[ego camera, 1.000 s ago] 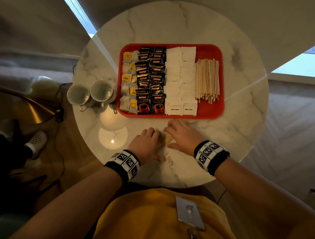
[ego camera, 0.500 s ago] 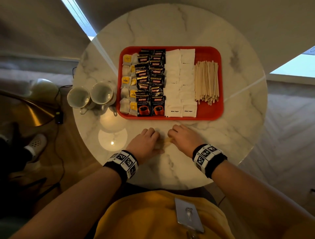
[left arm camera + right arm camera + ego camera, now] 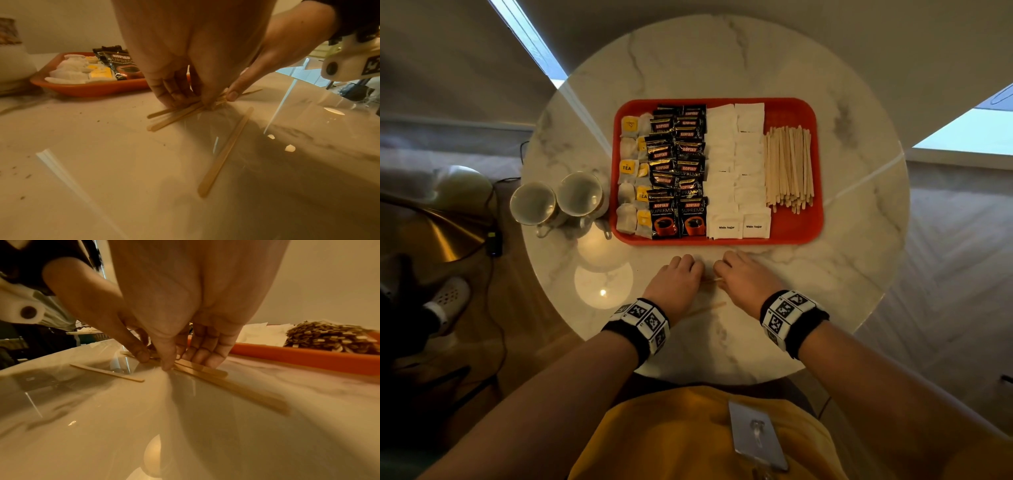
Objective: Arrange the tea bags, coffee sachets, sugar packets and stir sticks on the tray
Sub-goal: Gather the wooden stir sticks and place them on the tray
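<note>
A red tray point(image 3: 796, 231) holds rows of tea bags point(image 3: 629, 168), black coffee sachets point(image 3: 677, 161), white sugar packets point(image 3: 736, 161) and a heap of wooden stir sticks point(image 3: 789, 168). In front of the tray, my left hand point(image 3: 681, 274) and right hand point(image 3: 739, 274) meet over a small bundle of stir sticks point(image 3: 174, 115) lying on the table. Both hands pinch that bundle between thumb and curled fingers point(image 3: 205, 352). One more stir stick point(image 3: 226, 151) lies loose on the table just nearer to me.
The round marble table point(image 3: 825, 68) carries two empty cups point(image 3: 558, 202) left of the tray. Its front edge runs close under my wrists. A lamp point(image 3: 458, 192) and cables lie on the floor to the left.
My right hand went from lying flat over the sticks to curled on them. Both hands drew together around the bundle, leaving one stick behind on the table.
</note>
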`<state>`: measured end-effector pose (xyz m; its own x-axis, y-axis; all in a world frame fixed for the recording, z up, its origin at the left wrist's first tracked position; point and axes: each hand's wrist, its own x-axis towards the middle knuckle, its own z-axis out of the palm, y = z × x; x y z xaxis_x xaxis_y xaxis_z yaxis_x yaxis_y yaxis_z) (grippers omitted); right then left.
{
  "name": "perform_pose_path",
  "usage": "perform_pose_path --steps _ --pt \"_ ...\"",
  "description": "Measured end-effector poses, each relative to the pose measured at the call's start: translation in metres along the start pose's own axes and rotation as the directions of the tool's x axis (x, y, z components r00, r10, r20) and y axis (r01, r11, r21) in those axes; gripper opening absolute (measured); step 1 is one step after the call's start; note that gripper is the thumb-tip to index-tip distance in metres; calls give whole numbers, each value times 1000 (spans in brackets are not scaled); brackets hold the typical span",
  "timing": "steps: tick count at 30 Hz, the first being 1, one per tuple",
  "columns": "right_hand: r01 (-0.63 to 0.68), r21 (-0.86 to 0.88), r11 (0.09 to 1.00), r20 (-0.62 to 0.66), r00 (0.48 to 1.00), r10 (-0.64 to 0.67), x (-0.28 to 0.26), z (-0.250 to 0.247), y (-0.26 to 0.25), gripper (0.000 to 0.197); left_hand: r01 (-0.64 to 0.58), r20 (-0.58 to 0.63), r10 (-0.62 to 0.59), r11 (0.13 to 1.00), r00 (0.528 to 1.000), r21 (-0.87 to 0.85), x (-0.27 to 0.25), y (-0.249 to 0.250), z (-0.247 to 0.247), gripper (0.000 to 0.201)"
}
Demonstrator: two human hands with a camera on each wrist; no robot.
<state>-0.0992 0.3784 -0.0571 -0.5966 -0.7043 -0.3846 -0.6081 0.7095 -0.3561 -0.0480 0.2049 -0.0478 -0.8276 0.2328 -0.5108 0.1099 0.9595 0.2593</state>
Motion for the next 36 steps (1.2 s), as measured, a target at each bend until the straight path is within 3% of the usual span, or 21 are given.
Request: perform_pose_path --steps 9,16,36 --pt "-10 -92 996 95 995 19 1 2 -4 36 -27 77 19 994 997 106 -2 13 -3 44" --pt "-27 -93 995 27 999 30 5 1 -7 22 -80 98 70 991 993 107 -4 8 -7 42" --pt "-44 -151 988 41 998 51 -3 10 -11 25 -108 86 92 972 992 210 -8 14 -8 42"
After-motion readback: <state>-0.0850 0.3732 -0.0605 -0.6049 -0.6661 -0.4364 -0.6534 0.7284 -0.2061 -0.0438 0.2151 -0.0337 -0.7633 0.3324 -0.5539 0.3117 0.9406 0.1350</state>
